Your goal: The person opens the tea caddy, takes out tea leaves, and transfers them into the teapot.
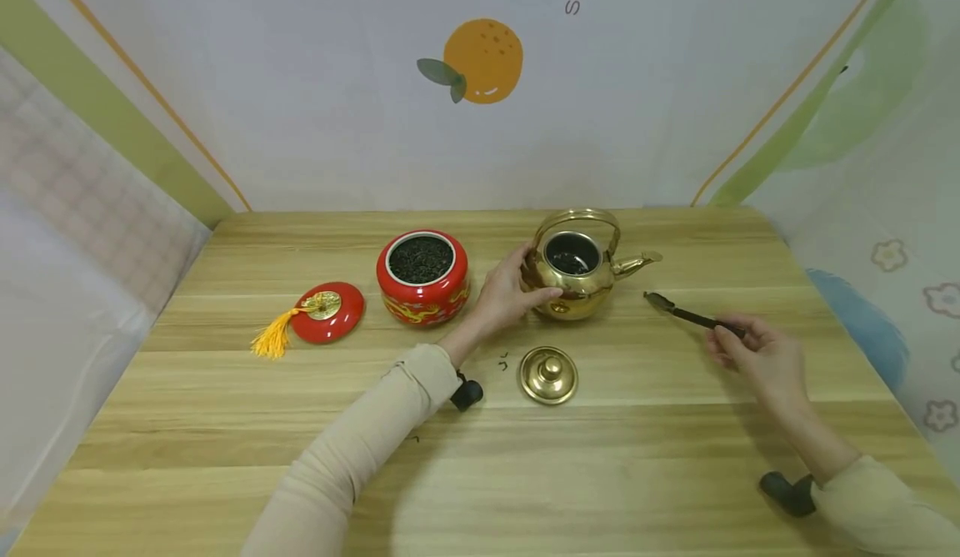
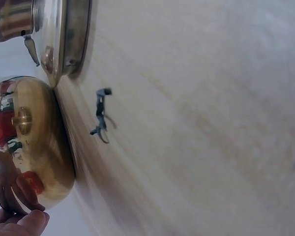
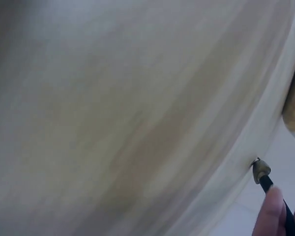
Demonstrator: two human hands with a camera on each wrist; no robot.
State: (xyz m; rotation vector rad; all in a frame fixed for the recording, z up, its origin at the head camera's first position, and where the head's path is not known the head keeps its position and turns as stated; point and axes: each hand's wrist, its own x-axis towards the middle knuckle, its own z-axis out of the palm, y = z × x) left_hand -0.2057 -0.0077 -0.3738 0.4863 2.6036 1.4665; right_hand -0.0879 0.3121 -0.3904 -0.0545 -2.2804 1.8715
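My left hand (image 1: 512, 292) grips the left side of a shiny gold teapot (image 1: 573, 300), thumb across its front and fingers toward its back. The teapot is uncovered, its handle upright and its spout to the right; some dark bits show inside. In the left wrist view, fingertips (image 2: 32, 222) touch the teapot (image 2: 42, 142). To the right, my right hand (image 1: 765, 361) holds a small tea scoop (image 1: 693, 317) by its black handle, head toward the teapot. The right wrist view shows the scoop's head (image 3: 260, 169) beyond a finger (image 3: 270, 214). The gold teapot lid (image 1: 549, 375) lies in front.
A red jar (image 1: 423, 290) full of dark tea leaves stands left of the teapot. Its red lid (image 1: 341, 317) with a yellow tassel (image 1: 272, 337) lies farther left. Loose tea leaves (image 1: 503, 363) are near the gold lid. A curtain (image 1: 337, 107) hangs behind the wooden table (image 1: 600, 474).
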